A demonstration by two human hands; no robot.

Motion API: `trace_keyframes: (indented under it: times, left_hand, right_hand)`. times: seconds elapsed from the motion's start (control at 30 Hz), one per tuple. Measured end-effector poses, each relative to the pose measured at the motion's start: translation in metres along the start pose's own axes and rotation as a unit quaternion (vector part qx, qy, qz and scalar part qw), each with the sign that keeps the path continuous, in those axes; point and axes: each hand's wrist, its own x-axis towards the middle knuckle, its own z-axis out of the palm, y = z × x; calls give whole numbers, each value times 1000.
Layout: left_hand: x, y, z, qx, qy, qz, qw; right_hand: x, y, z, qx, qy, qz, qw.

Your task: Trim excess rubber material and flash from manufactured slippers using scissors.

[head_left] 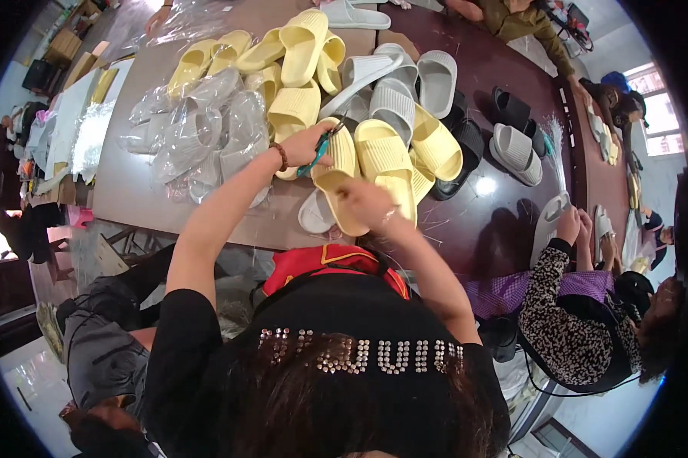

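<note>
My left hand (304, 149), with a beaded bracelet at its wrist, is closed on small teal-handled thread snips (319, 154). Their dark blades point up and away from me, over the toe of a yellow slide slipper (338, 174). The left fingers lie against that slipper's left side. Over its lower part is my right hand (371, 204), smeared by motion, so its fingers cannot be made out. Another yellow slipper (384, 156) lies just to the right, and a pale grey slipper (315, 212) shows partly beneath at the table's near edge.
Clear-bagged grey slippers (199, 137) lie at left. Loose yellow slippers (302, 46) and grey slippers (437, 80) are heaped beyond my hands. Black slippers (510, 107) are on the dark table (485, 221). A co-worker's hands (573, 225) hold a slipper at right; another person (520, 23) stands across.
</note>
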Motion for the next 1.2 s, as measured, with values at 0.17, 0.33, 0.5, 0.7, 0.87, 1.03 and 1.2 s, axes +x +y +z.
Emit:
trace_keyframes:
  times: [0.17,0.33,0.5,0.7,0.87,1.03,1.2]
  left_hand:
    - [5,-32,6,-120,9,58,991]
    - [2,-15,13,-240,-33,-37,969]
    - [-27,-9,0,-195,99,-107,970]
    - [-93,-10,-14,-438,248,-176,846]
    - [-121,-30,8,-481,379,-218,760]
    - [-134,-20,13,-526,453,-206,690]
    - [-115,10,17,-509,432,-154,729]
  right_hand:
    - [0,58,-36,-134,256,-8,957]
    - [21,128,-4,-89,370,17,925]
    - [5,164,8,424,219,132,869]
    - [-16,108,12,642,415,118,634]
    - [-9,102,25,618,525,64,581]
    - [-9,98,25,604,538,12,588]
    - [7,81,50,607,435,-19,665]
